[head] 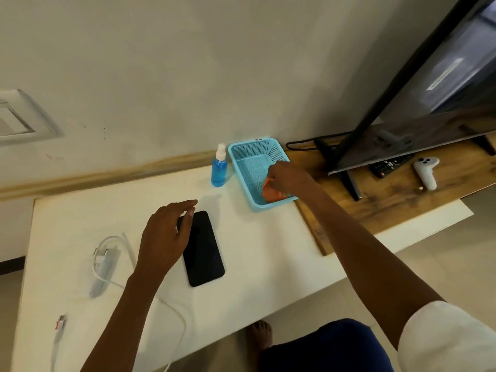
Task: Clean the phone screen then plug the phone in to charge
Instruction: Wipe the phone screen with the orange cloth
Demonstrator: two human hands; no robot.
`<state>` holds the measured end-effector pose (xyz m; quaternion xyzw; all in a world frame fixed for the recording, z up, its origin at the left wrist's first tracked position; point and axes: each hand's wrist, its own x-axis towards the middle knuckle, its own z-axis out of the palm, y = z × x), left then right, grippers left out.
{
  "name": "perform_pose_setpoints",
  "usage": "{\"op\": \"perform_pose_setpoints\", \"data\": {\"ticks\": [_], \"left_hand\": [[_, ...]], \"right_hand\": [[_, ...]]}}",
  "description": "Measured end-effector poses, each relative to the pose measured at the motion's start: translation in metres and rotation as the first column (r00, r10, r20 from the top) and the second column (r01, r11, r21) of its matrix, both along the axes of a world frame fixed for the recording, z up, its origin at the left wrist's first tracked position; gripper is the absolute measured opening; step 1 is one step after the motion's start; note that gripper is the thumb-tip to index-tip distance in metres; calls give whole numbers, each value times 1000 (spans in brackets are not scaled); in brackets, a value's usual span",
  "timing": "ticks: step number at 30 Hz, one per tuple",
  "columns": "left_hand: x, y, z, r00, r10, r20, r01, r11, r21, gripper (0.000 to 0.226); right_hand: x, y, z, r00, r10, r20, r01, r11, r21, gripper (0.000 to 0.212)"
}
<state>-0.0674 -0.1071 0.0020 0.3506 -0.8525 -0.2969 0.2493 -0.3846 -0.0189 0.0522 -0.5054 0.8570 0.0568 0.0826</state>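
Head view, contents as seen from your position.

Item: phone [205,249], black, screen up, flat on the white worktop [268,251], near its middle.

Item: your left hand [165,236], over the phone's upper left corner. Fingers [188,204] straight and loosely apart, thumb tip at the phone's top edge; contact with the screen cannot be told. Nothing gripped.

Item: your right hand [288,177], reaching into the light blue basket [243,154] at the far right of the worktop. Fingers curled and pinching an orange cloth [272,193] that lies in the basket's near corner.

Item: spray bottle [219,167], blue liquid, white nozzle, upright just left of the basket, near the wall.

Item: charger [103,264], white, two-pin plug, lying left of the phone; its white cable [179,318] loops around it and runs toward the near edge. Connector end [60,324] lies at the near left corner, well apart from the phone.

Item: wall socket plate [18,119], far left.

Item: television [429,84] on a wooden shelf [389,200] to the right, with a remote control [389,165] and a white controller [426,171] beside its stand.
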Motion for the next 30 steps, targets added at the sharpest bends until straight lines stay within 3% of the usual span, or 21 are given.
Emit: {"op": "perform_pose_setpoints", "data": {"ticks": [2,4,5,8,11,14,16,18,22,27,30], "left_hand": [[4,-1,0,1000,21,-22,-21,1000,-3,40],[6,-2,3,996,58,-65,-56,998,33,38],[7,-2,5,992,81,-95,-76,996,52,36],[14,-3,10,977,127,-170,-123,992,34,25],[28,-6,13,972,136,-193,-141,990,-11,36],[36,-9,14,971,134,-198,-121,989,80,40],[38,-10,14,973,125,-195,-94,983,161,37],[35,-11,16,977,95,-192,-40,961,273,30],[30,-11,21,987,-5,-162,79,889,451,23],[28,-10,22,974,2,-227,123,836,535,19],[26,-9,22,963,39,-267,128,804,580,20]], "right_hand": [[8,2,20,970,-73,232,131,960,-247,14],[30,9,42,830,-25,558,359,788,-499,9],[47,15,49,729,45,683,469,693,-547,8],[113,46,43,426,184,886,710,539,-453,24],[173,68,13,246,110,963,747,612,-261,19],[188,55,-6,300,21,954,690,685,-232,18],[185,39,-6,401,80,913,591,739,-324,27],[181,28,-6,418,147,897,520,771,-368,42],[180,18,-11,354,175,919,546,759,-355,52],[184,9,-14,155,240,958,592,754,-285,37],[185,9,-14,105,252,962,579,771,-265,25]]}}
